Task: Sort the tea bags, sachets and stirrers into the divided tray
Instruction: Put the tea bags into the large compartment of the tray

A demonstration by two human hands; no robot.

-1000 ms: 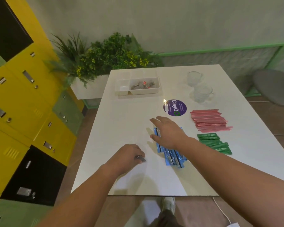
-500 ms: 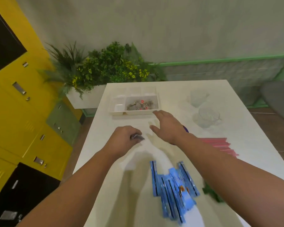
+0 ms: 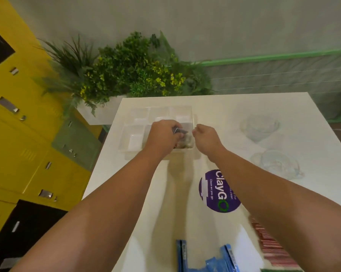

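Head view: both hands have swept up from the near edge to 12 o'clock. The left hand (image 3: 163, 136) arrives over the divided tray (image 3: 124, 152), thumb and fingers pinching a small dark tea bag (image 3: 179, 131) above the big right-hand compartment. The right hand (image 3: 205, 136), flat on the blue sachets a second ago, now hangs at the tray's right rim with fingers curled; I cannot tell whether it holds anything. That looks like one more bag about to join the heap of tea bags (image 3: 187, 144).

The tray is thin, milky, see-through plastic with squared cells. The held bag looks flat and papery. On the smooth, glossy white worktop (image 3: 181, 213), the blue sachets (image 3: 205, 260) wait at 6 o'clock, long, slim and shiny. The stirrers (image 3: 271, 250) lie at 5 o'clock, pink, thin and stacked straight.
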